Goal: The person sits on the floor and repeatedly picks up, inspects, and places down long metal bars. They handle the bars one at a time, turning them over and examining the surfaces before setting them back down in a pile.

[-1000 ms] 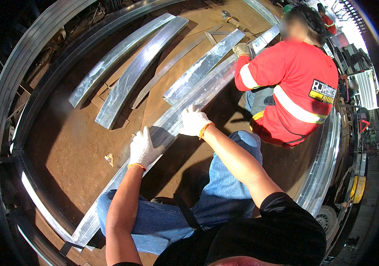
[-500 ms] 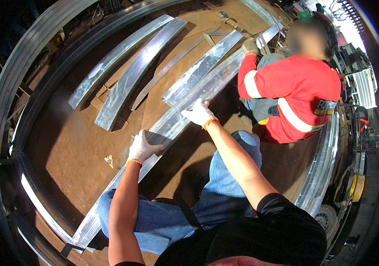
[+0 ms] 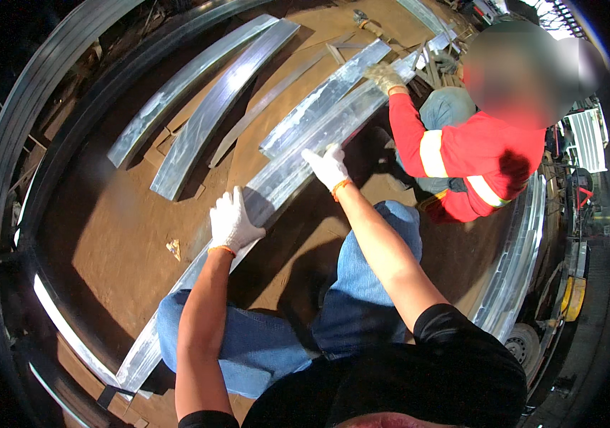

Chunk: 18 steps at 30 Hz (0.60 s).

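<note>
A long silvery metal beam (image 3: 276,187) runs diagonally from the lower left to the upper right, passing in front of my knees. My left hand (image 3: 233,222), in a white knitted glove, lies on it with fingers spread and thumb stretched out. Farther along the beam, my right hand (image 3: 328,168), gloved the same way, rests at the near edge with fingers and thumb apart; its fingertips show only in part. A co-worker in a red jacket (image 3: 455,153) crouches at the far right, with a gloved hand (image 3: 386,77) on the beam's far part.
A shorter metal piece (image 3: 326,96) lies alongside the beam. Two curved metal sections (image 3: 223,107) and a thin curved strip (image 3: 265,110) lie on the brown floor (image 3: 126,264). Large curved rails (image 3: 12,143) border the left; more metal lengths (image 3: 515,264) and a wheel (image 3: 522,346) stand right.
My left hand has lifted its fingers from around the beam and spread them. My right hand has shifted slightly away from me along the edge. The co-worker's hand has slid left and the body turned.
</note>
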Each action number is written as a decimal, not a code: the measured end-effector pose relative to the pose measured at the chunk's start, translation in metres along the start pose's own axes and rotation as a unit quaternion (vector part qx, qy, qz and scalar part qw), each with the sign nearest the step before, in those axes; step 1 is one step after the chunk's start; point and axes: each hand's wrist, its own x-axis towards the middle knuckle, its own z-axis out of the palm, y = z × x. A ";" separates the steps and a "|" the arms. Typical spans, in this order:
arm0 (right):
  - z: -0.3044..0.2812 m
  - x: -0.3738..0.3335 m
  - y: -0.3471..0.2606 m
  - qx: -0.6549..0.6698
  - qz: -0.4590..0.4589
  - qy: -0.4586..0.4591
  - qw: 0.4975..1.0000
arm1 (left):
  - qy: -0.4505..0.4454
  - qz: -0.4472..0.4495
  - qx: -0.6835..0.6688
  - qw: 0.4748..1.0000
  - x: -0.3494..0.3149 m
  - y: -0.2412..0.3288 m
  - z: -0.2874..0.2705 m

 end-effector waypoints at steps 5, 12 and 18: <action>-0.008 -0.010 -0.026 0.251 0.269 -0.046 0.929 | 0.033 0.011 0.012 0.999 -0.011 -0.005 -0.006; -0.035 0.031 -0.005 0.553 0.239 -0.092 0.793 | 0.023 0.036 -0.029 0.999 -0.026 0.019 -0.052; -0.025 0.045 -0.004 0.555 0.232 -0.067 0.796 | -0.004 -0.003 0.000 1.000 -0.066 0.023 -0.081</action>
